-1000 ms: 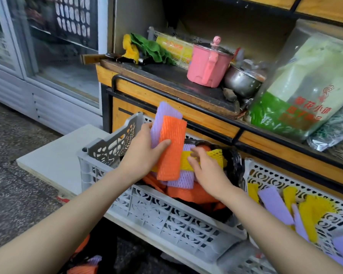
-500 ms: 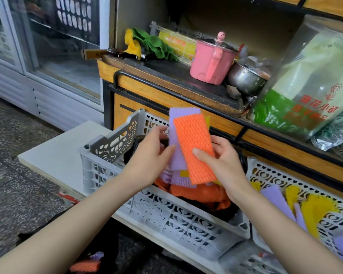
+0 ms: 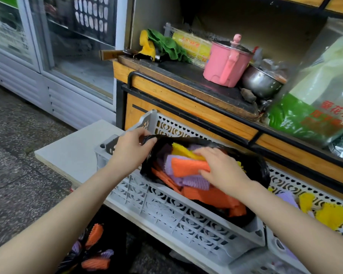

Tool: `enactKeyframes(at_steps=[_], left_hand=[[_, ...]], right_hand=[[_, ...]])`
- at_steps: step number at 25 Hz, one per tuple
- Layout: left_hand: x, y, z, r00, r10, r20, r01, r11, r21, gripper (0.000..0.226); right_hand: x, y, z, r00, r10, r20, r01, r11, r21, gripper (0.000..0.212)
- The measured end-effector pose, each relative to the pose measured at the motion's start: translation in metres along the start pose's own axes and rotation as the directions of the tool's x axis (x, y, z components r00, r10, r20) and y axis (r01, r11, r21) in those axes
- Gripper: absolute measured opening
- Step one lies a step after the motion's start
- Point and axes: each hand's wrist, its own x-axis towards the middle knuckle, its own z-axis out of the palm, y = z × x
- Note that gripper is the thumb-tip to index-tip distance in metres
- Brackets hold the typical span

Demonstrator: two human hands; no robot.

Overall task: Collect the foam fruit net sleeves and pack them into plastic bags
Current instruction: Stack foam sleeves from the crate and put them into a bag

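**Grip.** The left hand (image 3: 134,149) pinches the rim of the black bag (image 3: 259,171) and holds its mouth up and open. The right hand (image 3: 220,171) lies on the sleeves (image 3: 186,167) inside the bag, fingers lightly bent. Whether it grips or only presses them cannot be told.

**Location.** The bag sits in the grey crate (image 3: 166,210), part filled with orange, purple and yellow sleeves. More sleeves (image 3: 333,214) lie in the second crate (image 3: 285,182) just to the right.

**Risks.**
- If the pinch slips, the thin rim is likely to fall over the stack and close the mouth.
- The foam is light and springy. It could rebound when the right hand lifts and spill over the low near rim into the crate.
- A hard pull on the rim may tear the film.

**Clearances.**
- The counter (image 3: 186,107) overhangs just behind the crate, so the rear is tight.
- The crate stands near the edge of the board (image 3: 71,153).
- There is open room above and towards the person.
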Motion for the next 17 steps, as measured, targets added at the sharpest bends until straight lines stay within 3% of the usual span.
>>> enactKeyframes(at_steps=[5, 10, 12, 15, 17], left_hand=[[0.004, -0.002, 0.002, 0.993, -0.098, 0.069, 0.111, 0.970, -0.216, 0.015], [0.006, -0.011, 0.002, 0.984, -0.158, 0.079, 0.175, 0.940, -0.294, 0.019], [0.005, -0.013, -0.002, 0.982, -0.172, 0.081, 0.188, 0.937, -0.293, 0.017], [0.003, -0.014, -0.005, 0.980, -0.173, 0.096, 0.193, 0.941, -0.277, 0.016], [0.002, -0.013, -0.005, 0.983, -0.157, 0.099, 0.177, 0.950, -0.257, 0.015]], right_hand=[[0.041, -0.005, 0.011, 0.943, 0.216, -0.252, -0.185, 0.973, 0.141, 0.047], [0.052, -0.028, 0.057, 0.998, 0.060, -0.008, -0.058, 0.985, 0.164, 0.044], [0.058, -0.025, 0.068, 0.997, 0.059, 0.053, -0.061, 0.997, 0.050, 0.041], [0.063, -0.018, 0.079, 0.996, 0.019, 0.090, 0.005, 0.964, -0.265, 0.042], [0.062, -0.018, 0.083, 0.997, 0.019, 0.075, 0.006, 0.945, -0.328, 0.048]])
